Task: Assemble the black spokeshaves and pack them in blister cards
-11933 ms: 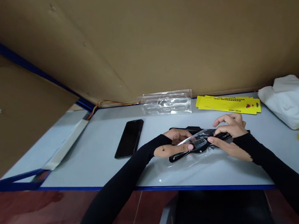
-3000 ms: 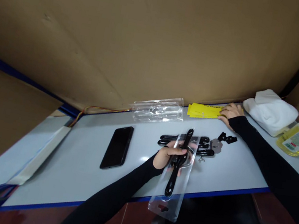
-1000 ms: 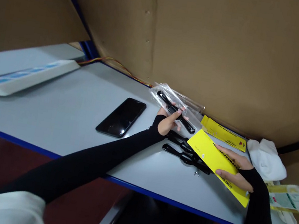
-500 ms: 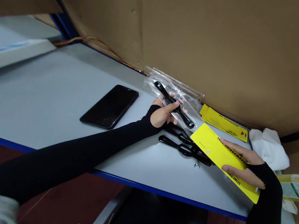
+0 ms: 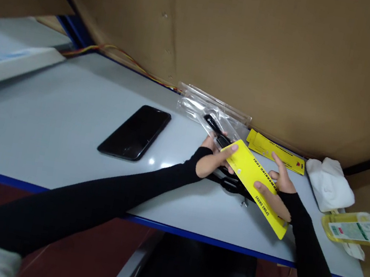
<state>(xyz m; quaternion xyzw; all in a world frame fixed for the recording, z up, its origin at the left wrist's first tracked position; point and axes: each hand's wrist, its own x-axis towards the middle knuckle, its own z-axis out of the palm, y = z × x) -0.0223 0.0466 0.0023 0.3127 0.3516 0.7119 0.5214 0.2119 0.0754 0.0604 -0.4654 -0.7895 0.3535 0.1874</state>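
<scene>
My left hand (image 5: 211,160) is closed around a black spokeshave (image 5: 212,123) in a clear plastic blister, with the thumb pressed on the end of a yellow card (image 5: 252,179) printed "SPOKE SHAVE". The card covers part of the tool. Over the card's right part is my right hand (image 5: 281,189), its fingers spread and its thumb lying across the card; whether it bears on the card is unclear. Beneath the hands, several more black spokeshaves (image 5: 230,184) lie on the table, partly hidden, with a small metal wing screw (image 5: 244,202) showing at their edge.
A black phone (image 5: 136,132) lies left of the hands. Clear plastic blisters (image 5: 191,104) and more yellow cards (image 5: 277,154) are along the back panel. At right are a white cloth (image 5: 329,185) and a bottle of yellow liquid (image 5: 358,231). The table's blue edge (image 5: 190,232) runs in front.
The yellow card has moved left over the spokeshave, and my left thumb now presses its end. My right hand has shifted left, its fingers lifting off the card and spreading.
</scene>
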